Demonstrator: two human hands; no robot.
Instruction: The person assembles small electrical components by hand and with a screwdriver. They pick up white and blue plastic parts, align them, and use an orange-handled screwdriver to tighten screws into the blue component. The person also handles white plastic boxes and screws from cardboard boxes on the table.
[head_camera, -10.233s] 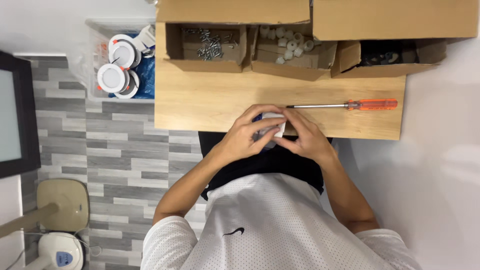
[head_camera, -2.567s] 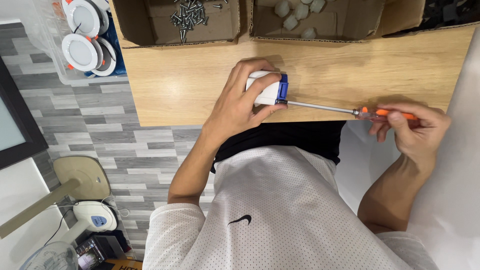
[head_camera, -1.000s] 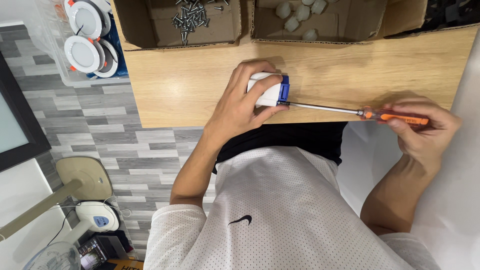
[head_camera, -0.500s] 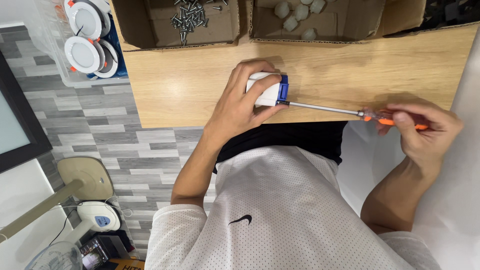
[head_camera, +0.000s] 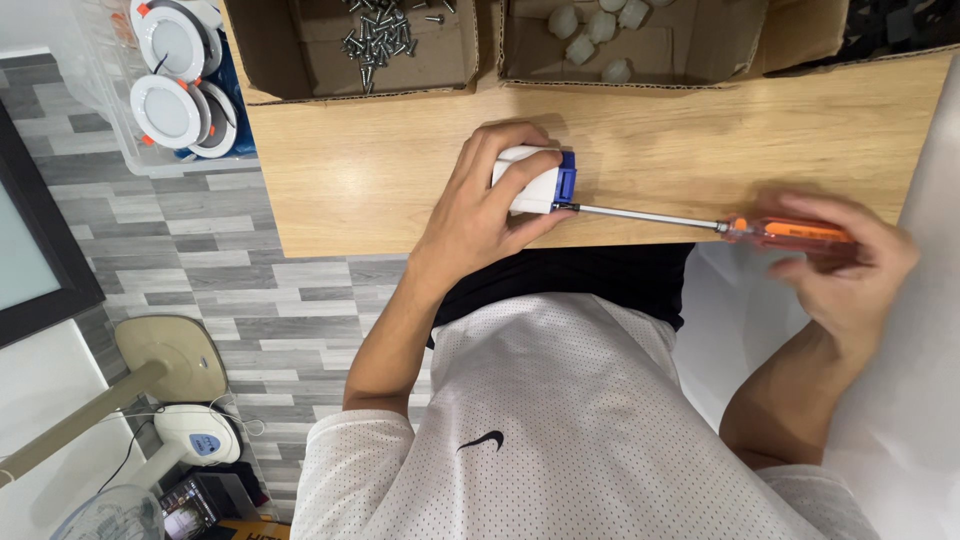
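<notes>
Screwdriver (head_camera: 720, 225) (orange handle) gripped by right hand (head_camera: 850, 265) fingers; left hand (head_camera: 480, 215) fingers clamp white-blue housing (head_camera: 535, 180) at shaft tip on counter (head_camera: 380, 160).

Wooden table (head_camera: 400, 170) under cardboard boxes (head_camera: 360, 50)

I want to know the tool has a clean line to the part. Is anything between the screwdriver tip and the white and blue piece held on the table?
Nothing visible does. The screwdriver, gripped by the right hand, runs bare across the table and its tip meets the blue end of the white and blue piece, which the left hand holds.
</notes>
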